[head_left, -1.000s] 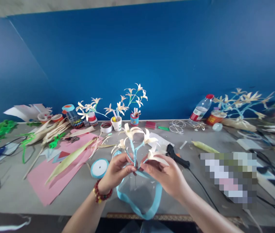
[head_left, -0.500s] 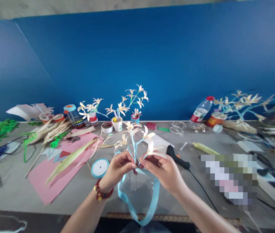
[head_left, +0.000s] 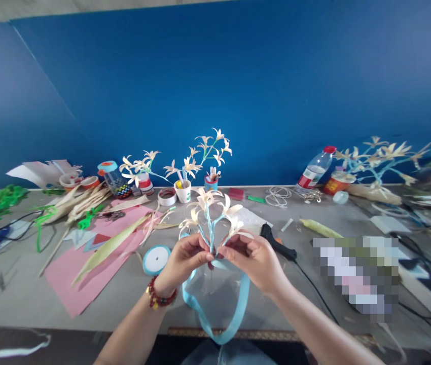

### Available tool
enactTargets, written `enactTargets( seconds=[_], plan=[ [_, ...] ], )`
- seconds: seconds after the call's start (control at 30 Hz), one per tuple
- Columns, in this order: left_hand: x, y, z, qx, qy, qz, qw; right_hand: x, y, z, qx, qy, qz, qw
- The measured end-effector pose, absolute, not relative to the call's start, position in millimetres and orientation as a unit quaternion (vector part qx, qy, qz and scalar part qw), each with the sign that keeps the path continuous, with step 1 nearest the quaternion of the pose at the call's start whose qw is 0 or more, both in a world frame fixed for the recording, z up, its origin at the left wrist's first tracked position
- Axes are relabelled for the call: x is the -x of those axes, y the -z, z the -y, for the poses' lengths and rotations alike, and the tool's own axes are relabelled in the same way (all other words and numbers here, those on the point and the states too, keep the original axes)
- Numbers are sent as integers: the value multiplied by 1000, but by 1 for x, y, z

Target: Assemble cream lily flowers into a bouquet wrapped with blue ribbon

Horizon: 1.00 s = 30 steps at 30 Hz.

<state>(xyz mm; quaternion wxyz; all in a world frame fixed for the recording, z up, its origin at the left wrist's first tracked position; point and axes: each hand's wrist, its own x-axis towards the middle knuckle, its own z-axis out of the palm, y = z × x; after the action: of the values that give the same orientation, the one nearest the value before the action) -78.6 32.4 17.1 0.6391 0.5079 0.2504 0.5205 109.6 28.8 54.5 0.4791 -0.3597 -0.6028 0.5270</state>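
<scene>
Above the table's front half I hold a spray of artificial flowers [head_left: 211, 228], with cream petals and stems wrapped in light blue. My left hand [head_left: 189, 259] pinches the lower end of the main stem. Close beside it, my right hand [head_left: 254, 261] is closed on the stem of the rightmost bloom where it meets the others. A light blue ribbon [head_left: 234, 324] runs from the stem joint and hangs in a wide loop below both hands. Left of my left hand lies a white spool with a blue rim [head_left: 156, 260]. Fingers partly hide the joint.
A black glue gun [head_left: 276, 243] with its cable lies right of my right hand. Pink paper [head_left: 71, 284] and a pale husk [head_left: 111, 248] lie left. Behind stand a white cup [head_left: 183, 192] with flowers and a tilted bottle [head_left: 314, 171]. A blurred-out patch [head_left: 356, 279] covers something at right.
The view has shifted slightly. The rightmost bloom has come more upright and closer to the main stem. Both hands keep their hold, and the ribbon loop still hangs below.
</scene>
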Motion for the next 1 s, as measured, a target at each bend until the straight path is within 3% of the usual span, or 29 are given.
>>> enactTargets(
  seconds=[1.0],
  plan=[
    [80, -16, -34, -520, -495, -283, 636, -112, -61, -30, 339, -606, 605, 389]
  ],
)
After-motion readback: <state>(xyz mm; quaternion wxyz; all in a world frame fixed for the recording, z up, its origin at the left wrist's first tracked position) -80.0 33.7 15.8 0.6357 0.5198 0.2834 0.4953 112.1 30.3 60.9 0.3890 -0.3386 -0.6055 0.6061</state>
